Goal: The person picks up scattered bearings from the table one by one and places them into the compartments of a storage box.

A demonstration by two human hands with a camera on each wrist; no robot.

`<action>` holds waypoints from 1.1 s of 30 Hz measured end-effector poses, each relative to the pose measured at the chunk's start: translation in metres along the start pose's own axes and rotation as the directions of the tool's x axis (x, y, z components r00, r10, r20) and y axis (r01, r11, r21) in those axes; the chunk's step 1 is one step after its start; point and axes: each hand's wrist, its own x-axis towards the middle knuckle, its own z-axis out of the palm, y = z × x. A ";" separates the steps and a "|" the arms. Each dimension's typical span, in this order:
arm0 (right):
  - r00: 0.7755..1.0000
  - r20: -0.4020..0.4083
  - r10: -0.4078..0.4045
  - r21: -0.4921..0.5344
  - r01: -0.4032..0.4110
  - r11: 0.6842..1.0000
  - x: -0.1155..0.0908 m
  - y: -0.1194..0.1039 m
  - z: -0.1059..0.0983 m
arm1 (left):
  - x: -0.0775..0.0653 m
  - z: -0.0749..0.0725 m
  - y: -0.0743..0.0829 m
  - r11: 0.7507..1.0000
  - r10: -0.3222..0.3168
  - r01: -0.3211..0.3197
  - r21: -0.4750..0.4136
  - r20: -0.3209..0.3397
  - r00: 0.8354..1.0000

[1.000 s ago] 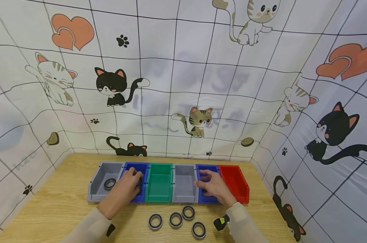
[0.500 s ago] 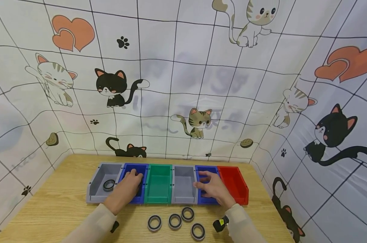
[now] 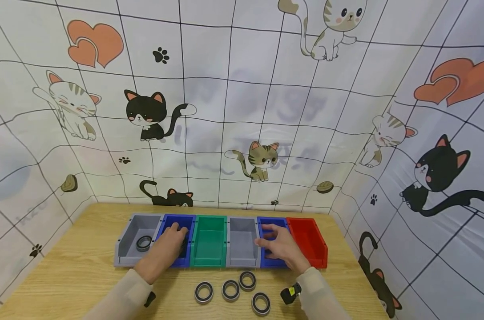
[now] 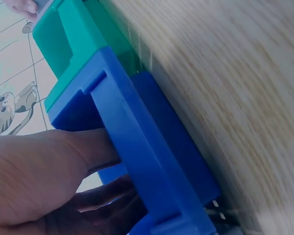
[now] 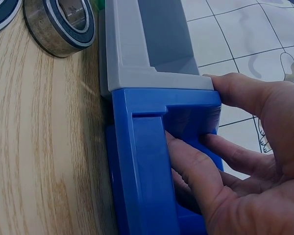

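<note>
My left hand (image 3: 167,246) reaches down into the left blue bin (image 3: 186,220). A dark ring-shaped part, probably a ball bearing, shows at its edge; in the left wrist view, the bin's blue wall (image 4: 137,147) hides the fingertips, so a grip cannot be made out. My right hand (image 3: 284,248) is at the right blue bin (image 3: 274,263). In the right wrist view its thumb (image 5: 237,90) touches the corner between the grey and blue bins, while the other fingers (image 5: 193,166) reach loosely into the blue one, holding nothing visible. One ball bearing (image 3: 143,242) lies in the left grey bin (image 3: 126,251).
Several ball bearings, including one at the front (image 3: 261,304), lie on the wooden table (image 3: 50,275) before the bins. A green bin (image 3: 211,262) and second grey bin (image 3: 244,262) stand between the blue ones; a red bin (image 3: 312,242) ends the row. A cat-print curtain hangs behind.
My left hand shifts slightly inside the left blue bin, and its forearm has moved a little to the right. The right hand and the bearings on the table keep their places.
</note>
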 end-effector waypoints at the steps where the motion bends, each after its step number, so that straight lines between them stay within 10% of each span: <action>1: 1.000 0.000 0.000 -0.001 0.000 1.000 0.000 0.000 0.000 | 0.000 0.003 -0.003 1.000 0.008 -0.008 -0.003 -0.016 1.000; 20: 1.000 0.006 0.005 0.002 -0.005 1.000 0.001 -0.001 0.001 | -0.029 -0.051 0.029 0.997 -0.038 0.037 -0.064 -0.009 0.999; 33: 1.000 0.014 0.001 0.000 -0.001 1.000 0.002 -0.004 0.001 | -0.058 -0.056 0.061 0.993 0.096 -0.099 -0.065 -0.059 0.994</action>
